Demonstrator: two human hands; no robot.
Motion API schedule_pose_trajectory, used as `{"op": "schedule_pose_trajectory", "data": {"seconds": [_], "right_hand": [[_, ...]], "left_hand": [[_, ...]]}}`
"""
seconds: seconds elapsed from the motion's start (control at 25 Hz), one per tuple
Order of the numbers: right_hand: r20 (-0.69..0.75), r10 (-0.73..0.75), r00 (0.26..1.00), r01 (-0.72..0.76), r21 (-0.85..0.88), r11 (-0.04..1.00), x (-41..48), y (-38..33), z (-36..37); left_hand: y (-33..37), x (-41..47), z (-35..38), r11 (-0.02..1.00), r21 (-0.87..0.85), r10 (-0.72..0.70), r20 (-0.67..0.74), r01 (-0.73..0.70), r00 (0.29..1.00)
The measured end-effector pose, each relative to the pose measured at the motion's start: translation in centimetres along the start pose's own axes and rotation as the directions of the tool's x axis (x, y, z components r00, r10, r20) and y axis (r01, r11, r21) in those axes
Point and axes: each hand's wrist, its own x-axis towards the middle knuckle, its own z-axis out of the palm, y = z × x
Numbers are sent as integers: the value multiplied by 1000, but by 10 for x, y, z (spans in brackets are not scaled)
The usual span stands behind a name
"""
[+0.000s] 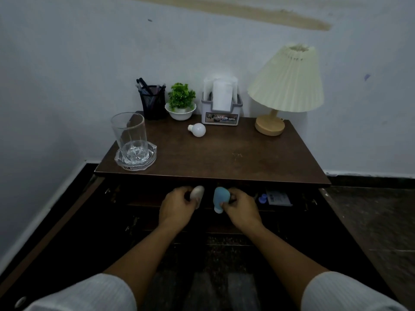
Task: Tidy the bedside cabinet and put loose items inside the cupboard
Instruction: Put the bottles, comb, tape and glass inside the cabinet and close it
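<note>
At the open cupboard (pixel 143 198), our left hand (pixel 177 205) clamps its fingers on a beige bottle (pixel 197 193), our right hand (pixel 240 207) on a blue bottle (pixel 220 197); we should stand both well inside. A bulb (pixel 198 129) waits on the counter (pixel 224 153).

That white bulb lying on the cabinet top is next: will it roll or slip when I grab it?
It probably rolls if nudged: the white bulb lies on its side, round globe on the cabinet top. Its smooth shell looks slippery and possibly fragile, so cup it. Likely light for its size.
</note>
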Motion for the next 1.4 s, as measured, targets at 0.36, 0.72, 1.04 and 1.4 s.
{"op": "schedule_pose_trajectory", "data": {"seconds": [0.36, 0.72, 1.04, 1.4], "right_hand": [[-71, 81, 994, -84, -47, 995, 49, 8, 40], [-93, 60, 994, -80, -220, 972, 58, 10, 48], [-63, 65, 996, -76, -198, 977, 44, 7, 41], [12, 31, 999, -29, -108, 994, -27, -18, 0]], "left_hand": [[-12, 44, 43, 977, -126, -180, -44, 173, 983], [-14, 52, 53, 973, -52, -229, -90, 225, 969], [-18, 47, 51, 962, -28, -271, -33, 270, 962], [9, -9, -22, 966, 179, -239, 339, 187, 910]]}}
